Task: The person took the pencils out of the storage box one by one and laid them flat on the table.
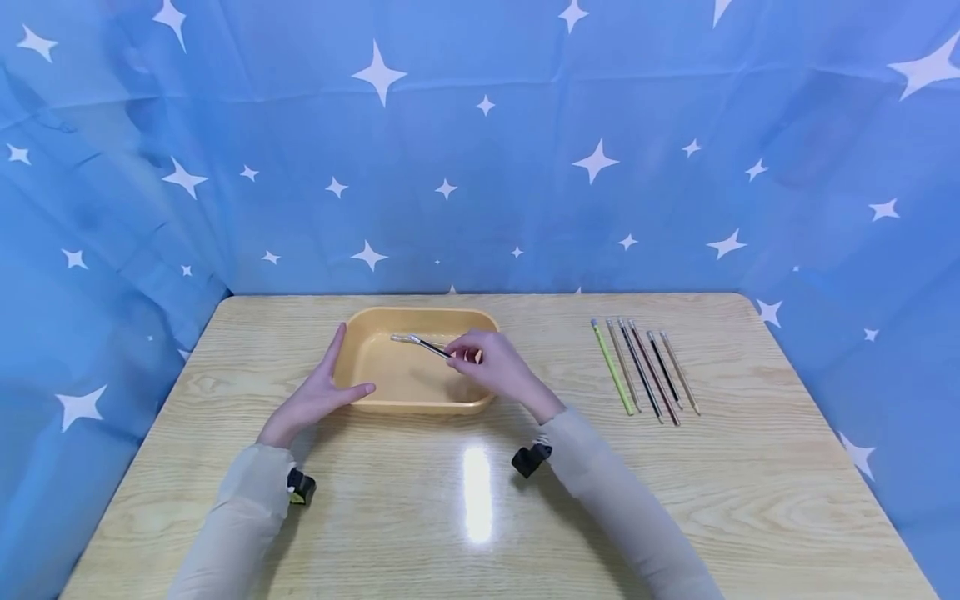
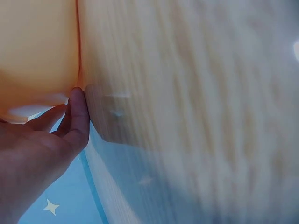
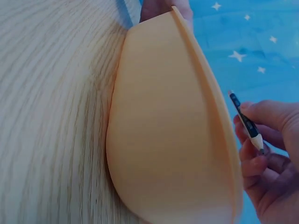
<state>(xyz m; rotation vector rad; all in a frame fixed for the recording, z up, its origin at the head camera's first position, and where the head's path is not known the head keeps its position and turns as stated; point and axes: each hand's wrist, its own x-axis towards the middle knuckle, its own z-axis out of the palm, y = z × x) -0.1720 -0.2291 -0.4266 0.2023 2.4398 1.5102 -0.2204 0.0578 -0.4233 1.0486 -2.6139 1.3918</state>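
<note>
In the head view a shallow tan plastic tray (image 1: pixel 416 408) stands on the wooden table. My left hand (image 1: pixel 318 396) spreads along its left end, thumb extended over the near rim and fingers against the side. The left wrist view has its fingers touching the tray's edge. Over the tray's right part, my right hand (image 1: pixel 497 362) pinches a dark pencil (image 1: pixel 432 347) between thumb and fingers. In the right wrist view this pencil (image 3: pixel 246 120) is tilted, its sharpened end near my curled fingers. The tray's floor is partly hidden behind the right hand.
To the right, several pencils lie side by side on the table (image 1: pixel 750 500), among them a lime green pencil (image 1: pixel 612 367), a dark red pencil (image 1: pixel 654 372) and a natural wood pencil (image 1: pixel 680 373). A blue curtain (image 1: pixel 480 167) with white stars surrounds the table's back and sides.
</note>
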